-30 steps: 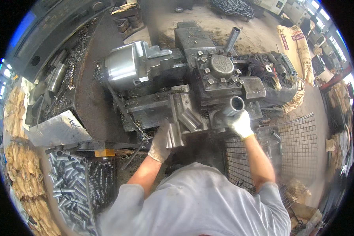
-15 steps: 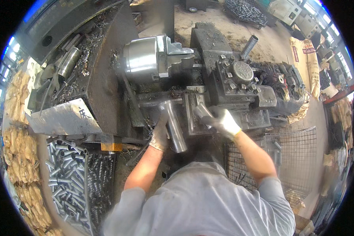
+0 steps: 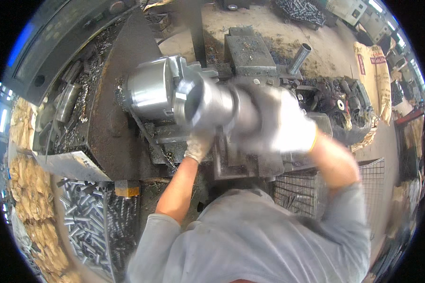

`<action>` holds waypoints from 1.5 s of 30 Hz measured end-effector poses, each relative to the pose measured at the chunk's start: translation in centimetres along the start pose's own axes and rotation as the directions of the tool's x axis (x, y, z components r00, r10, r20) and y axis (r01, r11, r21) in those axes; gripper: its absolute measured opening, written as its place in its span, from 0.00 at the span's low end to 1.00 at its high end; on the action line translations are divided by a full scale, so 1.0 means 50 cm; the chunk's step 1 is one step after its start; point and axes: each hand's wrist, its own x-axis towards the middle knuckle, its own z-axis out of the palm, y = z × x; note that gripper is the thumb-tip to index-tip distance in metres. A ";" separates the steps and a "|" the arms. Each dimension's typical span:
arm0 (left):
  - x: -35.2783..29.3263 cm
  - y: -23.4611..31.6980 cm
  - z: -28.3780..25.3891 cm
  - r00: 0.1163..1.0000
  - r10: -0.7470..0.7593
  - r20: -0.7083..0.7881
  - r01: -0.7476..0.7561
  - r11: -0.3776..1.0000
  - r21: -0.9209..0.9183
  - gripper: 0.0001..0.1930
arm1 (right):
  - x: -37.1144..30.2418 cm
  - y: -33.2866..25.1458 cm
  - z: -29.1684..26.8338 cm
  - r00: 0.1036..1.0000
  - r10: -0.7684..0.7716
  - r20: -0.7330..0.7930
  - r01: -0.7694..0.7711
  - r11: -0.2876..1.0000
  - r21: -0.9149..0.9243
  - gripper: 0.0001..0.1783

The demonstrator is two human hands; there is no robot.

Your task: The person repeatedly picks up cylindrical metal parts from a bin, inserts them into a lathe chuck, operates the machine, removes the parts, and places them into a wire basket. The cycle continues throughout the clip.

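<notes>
A shiny metal tube point(image 3: 217, 104) is raised close to me, blurred by motion, its round open end turned to the left. My right hand point(image 3: 288, 120), in a white glove with a yellow cuff, grips its right end. Below and behind the tube's open end is my left hand point(image 3: 199, 145), also gloved; its fingers are hidden, so I cannot see whether it holds anything. Behind the tube stands a lathe chuck point(image 3: 152, 89) with stepped jaws. The raised hand and tube cover much of the tool post.
Left of the chuck, the dark machine housing point(image 3: 111, 118) carries metal shavings and loose parts. Many cut tubes point(image 3: 85, 221) fill a bin at lower left. A wire basket point(image 3: 295, 191) stands at right below the lathe. An upright tube point(image 3: 299, 59) stands behind the carriage.
My right hand has come up and closer with a tube in it, now blurred. My left hand has moved slightly up, and the long tube it held is no longer plainly visible there.
</notes>
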 end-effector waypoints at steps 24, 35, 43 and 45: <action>-0.593 -0.213 -0.045 0.170 -0.901 -0.399 -0.591 0.231 -0.773 0.21 | 0.315 0.436 0.117 0.579 0.443 0.685 -0.006 0.842 -0.540 0.27; -0.671 -0.323 -0.066 0.041 -0.882 -0.470 -0.055 0.468 -0.882 0.23 | 0.281 0.332 0.087 0.889 0.253 0.381 -0.104 0.923 -0.370 0.47; -0.592 -0.065 -0.209 -0.001 0.237 -0.971 0.496 0.843 0.205 0.25 | -0.092 -0.015 0.019 0.992 0.023 -0.127 -0.022 1.000 0.010 0.19; -0.512 0.013 -0.297 0.161 0.504 -0.848 0.402 0.752 0.523 0.23 | -0.164 -0.054 0.073 0.985 0.144 -0.091 -0.127 0.977 0.171 0.18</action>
